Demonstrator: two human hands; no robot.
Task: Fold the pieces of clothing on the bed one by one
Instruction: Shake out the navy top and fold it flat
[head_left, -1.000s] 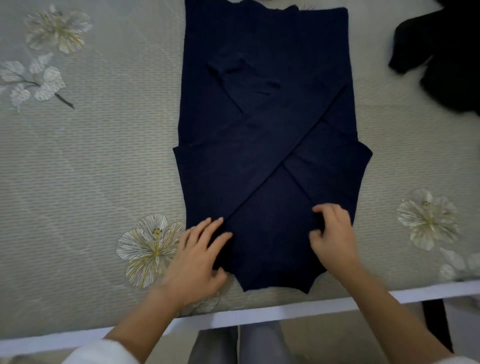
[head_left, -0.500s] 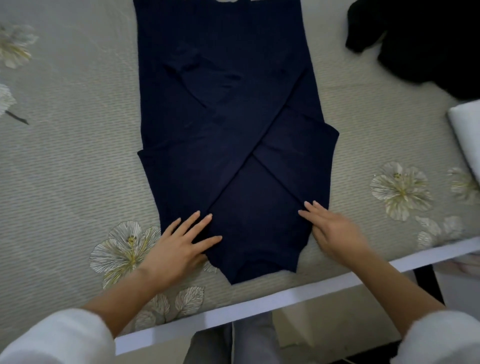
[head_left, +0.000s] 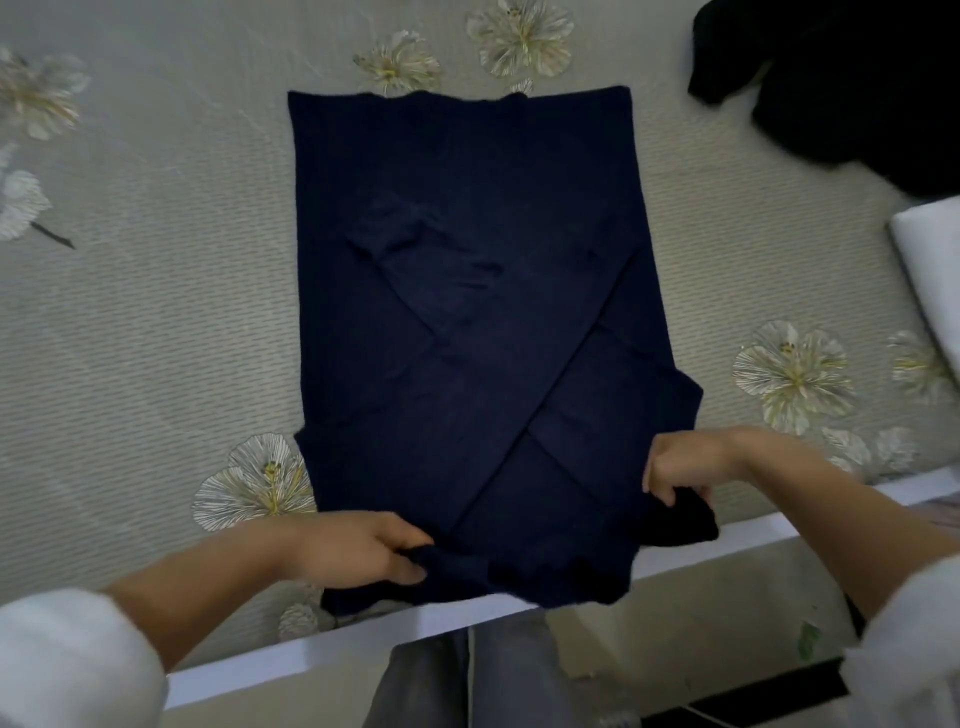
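Observation:
A navy blue garment (head_left: 467, 291) lies flat on the bed, its sleeves folded in and crossed over the middle. My left hand (head_left: 358, 548) pinches the near left corner of the garment. On the other side my right hand (head_left: 685, 467) grips the near right corner, which is bunched and lifted a little. The near hem hangs slightly over the bed's white edge (head_left: 311, 660).
A black piece of clothing (head_left: 841, 78) lies crumpled at the far right of the bed. A white folded item (head_left: 930, 260) sits at the right edge. The grey bedcover (head_left: 156, 312) with flower prints spreads to the left.
Both hands were pressing flat on the garment's near part; now each grips a near corner and the near edge is raised. The view has tilted so more of the garment shows.

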